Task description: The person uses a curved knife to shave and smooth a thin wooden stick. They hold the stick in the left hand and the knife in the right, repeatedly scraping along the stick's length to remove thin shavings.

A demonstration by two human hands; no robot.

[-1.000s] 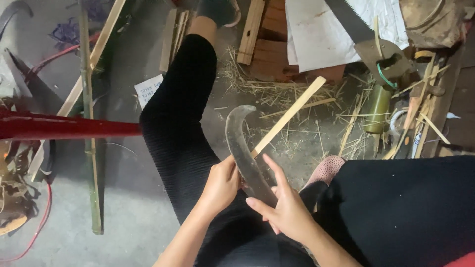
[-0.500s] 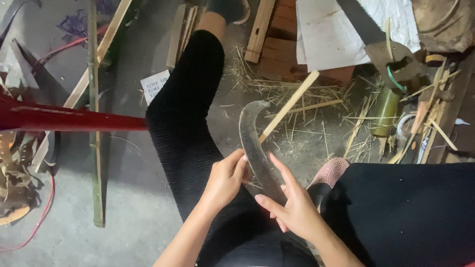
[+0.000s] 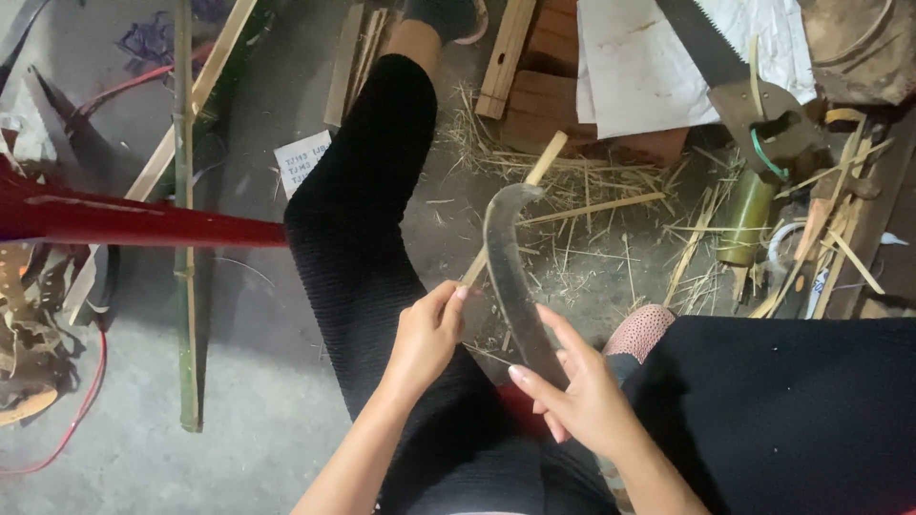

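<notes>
My right hand [image 3: 582, 401] grips the lower part of a curved dark metal blade [image 3: 510, 267], a hooked knife whose tip points up and away from me. My left hand [image 3: 425, 339] pinches the near end of a thin pale bamboo strip [image 3: 534, 176]. The strip runs up and to the right behind the blade, so its middle is hidden. Both hands hover above my outstretched left leg in black trousers [image 3: 367, 229]. The blade's edge lies against the strip near my left fingertips.
A red bar [image 3: 134, 221] crosses from the left. A green bamboo pole [image 3: 184, 238] and wooden slats lie on the concrete floor at left. Shavings and slivers [image 3: 611, 210], a hand saw [image 3: 711, 52], wood blocks and white sheets crowd the upper right.
The blade has swung more upright and moved right along the strip. More of the strip is hidden behind it, and my left hand has slid slightly closer to the blade.
</notes>
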